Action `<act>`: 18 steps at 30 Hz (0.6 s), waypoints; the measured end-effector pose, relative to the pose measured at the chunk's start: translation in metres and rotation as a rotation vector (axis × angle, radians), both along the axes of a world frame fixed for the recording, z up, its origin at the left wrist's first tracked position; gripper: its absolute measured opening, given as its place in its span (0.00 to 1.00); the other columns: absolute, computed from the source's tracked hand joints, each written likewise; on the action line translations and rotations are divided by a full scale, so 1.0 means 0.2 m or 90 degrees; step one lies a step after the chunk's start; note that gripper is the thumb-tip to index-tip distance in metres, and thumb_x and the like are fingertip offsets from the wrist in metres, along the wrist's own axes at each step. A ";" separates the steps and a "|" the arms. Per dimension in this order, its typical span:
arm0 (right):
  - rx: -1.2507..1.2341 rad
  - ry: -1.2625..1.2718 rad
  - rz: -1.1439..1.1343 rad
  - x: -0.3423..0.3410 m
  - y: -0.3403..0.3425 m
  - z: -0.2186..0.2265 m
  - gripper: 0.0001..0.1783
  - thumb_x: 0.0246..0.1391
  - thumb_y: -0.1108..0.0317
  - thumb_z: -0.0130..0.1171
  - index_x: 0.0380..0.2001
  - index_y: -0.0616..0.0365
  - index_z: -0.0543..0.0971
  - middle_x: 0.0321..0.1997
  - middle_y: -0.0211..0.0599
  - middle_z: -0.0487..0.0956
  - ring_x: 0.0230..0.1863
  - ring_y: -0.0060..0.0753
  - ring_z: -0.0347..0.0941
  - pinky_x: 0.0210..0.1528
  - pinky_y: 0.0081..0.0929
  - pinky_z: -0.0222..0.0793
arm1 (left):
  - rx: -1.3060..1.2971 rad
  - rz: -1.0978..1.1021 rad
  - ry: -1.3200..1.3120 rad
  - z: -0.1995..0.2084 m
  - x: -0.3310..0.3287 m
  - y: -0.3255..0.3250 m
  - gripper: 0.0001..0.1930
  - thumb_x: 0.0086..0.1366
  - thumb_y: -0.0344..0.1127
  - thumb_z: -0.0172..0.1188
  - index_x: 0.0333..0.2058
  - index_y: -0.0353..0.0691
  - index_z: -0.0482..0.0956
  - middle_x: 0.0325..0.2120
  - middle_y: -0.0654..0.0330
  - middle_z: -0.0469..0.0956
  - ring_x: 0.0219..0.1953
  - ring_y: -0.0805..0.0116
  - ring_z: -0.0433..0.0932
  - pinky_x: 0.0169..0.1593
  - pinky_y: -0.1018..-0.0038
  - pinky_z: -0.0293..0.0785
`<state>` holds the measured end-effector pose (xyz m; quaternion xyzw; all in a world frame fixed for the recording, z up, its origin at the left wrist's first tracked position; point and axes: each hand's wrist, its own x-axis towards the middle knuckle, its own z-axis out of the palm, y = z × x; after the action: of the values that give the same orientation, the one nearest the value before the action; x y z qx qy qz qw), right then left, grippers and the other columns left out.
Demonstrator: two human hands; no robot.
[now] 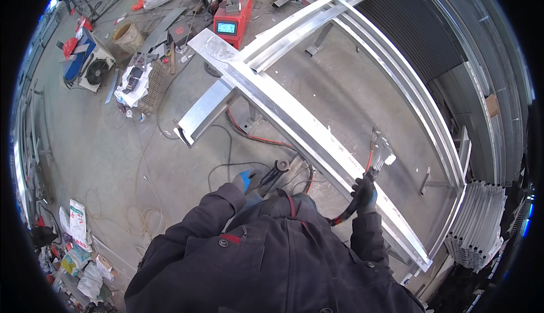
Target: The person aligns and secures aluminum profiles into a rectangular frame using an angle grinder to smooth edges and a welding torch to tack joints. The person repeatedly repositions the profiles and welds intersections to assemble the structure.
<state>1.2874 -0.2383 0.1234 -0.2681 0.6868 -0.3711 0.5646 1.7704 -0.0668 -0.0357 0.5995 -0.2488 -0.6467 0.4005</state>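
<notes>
Across the workshop floor, as seen from beside the work: one pale metal frame [294,115], its long beam slanting before the person, curved rails [419,81] beyond. Item, right hand [364,191]: dark-gloved, fingers wrapped around a torch-like tool [382,151]; silver head beyond the long beam, over the opening between beam and rails; contact with metal cannot be told. Item, left hand [247,181]: blue-and-black glove, just beside a dark cylinder [277,172]; fingers partly hidden, gripping or loose not discernible. Item, red-and-black hose [260,139], passing under the beam. Item, red machine [243,13], lit screen, past the frame.

Handling notes, by my judgement: keep the wrist firm behind the tool's weight; leave hose slack, clear of the beam's edges and the feet; settle the head's angle at the metal before working; keep the left hand well away from the tip.
</notes>
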 end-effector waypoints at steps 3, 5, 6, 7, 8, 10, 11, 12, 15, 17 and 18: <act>0.018 -0.039 0.019 0.00 -0.27 -0.21 0.44 0.68 0.41 0.72 0.74 0.60 0.73 0.61 0.46 0.84 0.51 0.46 0.84 0.46 0.46 0.82 | -0.023 -0.118 -0.133 0.03 0.05 -0.04 0.23 0.81 0.44 0.67 0.64 0.32 0.86 0.49 0.55 0.91 0.48 0.67 0.88 0.55 0.67 0.84; 0.051 -0.059 0.013 -0.04 -0.46 -0.39 0.45 0.68 0.41 0.72 0.76 0.58 0.72 0.62 0.43 0.84 0.52 0.45 0.84 0.47 0.47 0.82 | -0.026 -0.162 -0.150 0.02 0.07 -0.04 0.22 0.81 0.45 0.68 0.62 0.33 0.87 0.48 0.54 0.92 0.47 0.67 0.88 0.53 0.65 0.84; 0.076 -0.077 -0.011 -0.07 -0.56 -0.49 0.41 0.69 0.43 0.73 0.73 0.57 0.74 0.60 0.44 0.84 0.50 0.43 0.84 0.42 0.45 0.82 | -0.012 -0.194 -0.179 0.02 0.07 -0.03 0.22 0.81 0.46 0.68 0.61 0.34 0.88 0.47 0.54 0.92 0.46 0.67 0.88 0.53 0.65 0.84; 0.080 -0.110 0.016 -0.08 -0.65 -0.59 0.38 0.69 0.45 0.73 0.71 0.57 0.74 0.58 0.44 0.84 0.48 0.42 0.84 0.38 0.43 0.82 | -0.010 -0.177 -0.173 0.02 0.07 -0.02 0.22 0.81 0.47 0.68 0.60 0.34 0.88 0.46 0.54 0.92 0.46 0.68 0.88 0.52 0.65 0.84; 0.112 -0.075 -0.020 -0.11 -0.75 -0.68 0.36 0.69 0.47 0.74 0.69 0.57 0.75 0.56 0.44 0.84 0.46 0.41 0.84 0.34 0.42 0.82 | 0.005 -0.175 -0.190 0.02 0.07 0.00 0.22 0.81 0.48 0.68 0.58 0.34 0.89 0.45 0.54 0.92 0.45 0.68 0.88 0.51 0.65 0.84; 0.073 -0.049 0.003 -0.13 -0.89 -0.84 0.25 0.70 0.55 0.73 0.60 0.57 0.77 0.43 0.38 0.83 0.34 0.37 0.82 0.27 0.37 0.79 | 0.013 -0.125 -0.181 0.03 0.04 0.01 0.22 0.80 0.49 0.68 0.56 0.34 0.90 0.43 0.55 0.92 0.44 0.69 0.88 0.50 0.65 0.84; 0.051 -0.065 0.038 -0.14 -0.98 -0.88 0.22 0.70 0.57 0.73 0.58 0.56 0.78 0.40 0.36 0.82 0.31 0.36 0.80 0.26 0.37 0.77 | 0.022 -0.091 -0.126 0.06 0.01 0.01 0.22 0.80 0.50 0.68 0.55 0.34 0.90 0.43 0.56 0.92 0.43 0.69 0.88 0.49 0.65 0.84; 0.067 -0.018 0.015 -0.16 -1.05 -0.93 0.20 0.70 0.59 0.72 0.57 0.55 0.79 0.36 0.34 0.82 0.27 0.35 0.78 0.25 0.37 0.76 | 0.042 -0.080 -0.185 0.08 -0.02 0.01 0.23 0.80 0.50 0.69 0.56 0.34 0.90 0.43 0.56 0.92 0.43 0.68 0.88 0.49 0.65 0.85; 0.056 -0.061 0.034 -0.21 -1.22 -1.00 0.20 0.64 0.59 0.78 0.50 0.51 0.79 0.34 0.34 0.82 0.27 0.36 0.81 0.24 0.39 0.76 | 0.098 -0.013 -0.220 0.18 -0.14 -0.05 0.25 0.80 0.50 0.69 0.60 0.32 0.88 0.45 0.56 0.92 0.44 0.66 0.89 0.50 0.65 0.85; 0.057 -0.123 0.093 -0.26 -1.29 -1.02 0.18 0.64 0.60 0.79 0.47 0.51 0.80 0.30 0.32 0.81 0.25 0.34 0.79 0.23 0.39 0.73 | 0.136 0.020 -0.209 0.23 -0.26 -0.11 0.24 0.80 0.49 0.69 0.60 0.32 0.88 0.45 0.56 0.91 0.44 0.66 0.88 0.50 0.66 0.85; 0.085 -0.098 0.087 -0.29 -1.33 -1.04 0.17 0.63 0.60 0.79 0.46 0.51 0.80 0.29 0.31 0.80 0.24 0.34 0.78 0.23 0.38 0.72 | 0.153 0.015 -0.213 0.25 -0.32 -0.15 0.24 0.80 0.48 0.69 0.60 0.31 0.88 0.45 0.56 0.91 0.44 0.66 0.88 0.50 0.66 0.85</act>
<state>1.2302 -0.5045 -0.0837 -0.2469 0.6445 -0.3049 0.6562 1.7072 -0.0959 0.0139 0.7447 -0.2260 -0.5586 0.2871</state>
